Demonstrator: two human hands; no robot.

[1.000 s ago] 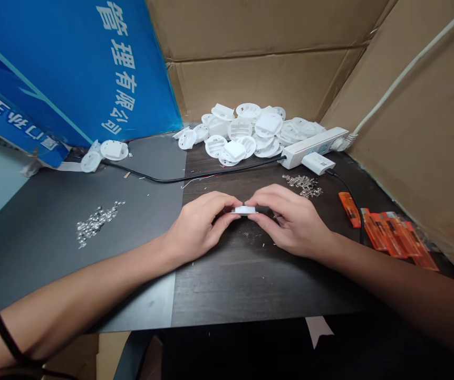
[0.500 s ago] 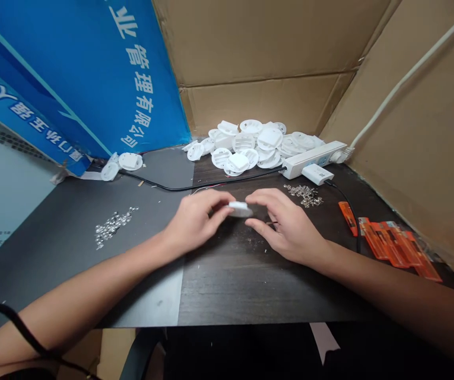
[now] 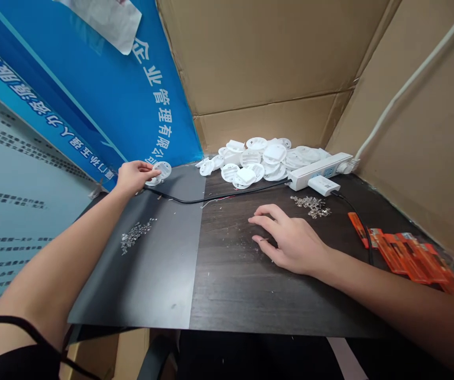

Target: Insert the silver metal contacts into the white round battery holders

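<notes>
My left hand [image 3: 132, 176] reaches to the far left of the dark table [image 3: 227, 285] and pinches a round white plastic disc [image 3: 162, 170] at the foot of the blue board [image 3: 104, 100]. Another white disc lies partly hidden just under it. My right hand [image 3: 286, 240] rests flat on the table near the middle, fingers spread, holding nothing. A heap of white round plastic parts [image 3: 264, 160] lies at the back against the cardboard wall.
A small pile of shiny metal bits [image 3: 135, 236] lies on the grey mat, another pile of metal bits [image 3: 311, 206] near a white power strip [image 3: 321, 168]. A black cable [image 3: 219, 196] runs across the table. Orange packets [image 3: 404, 252] lie at the right. Cardboard walls [image 3: 428, 137] enclose the back and right.
My left hand has carried the white disc from the table's middle to the far left by the blue board. My right hand let go and now lies flat. The view has tilted up.
</notes>
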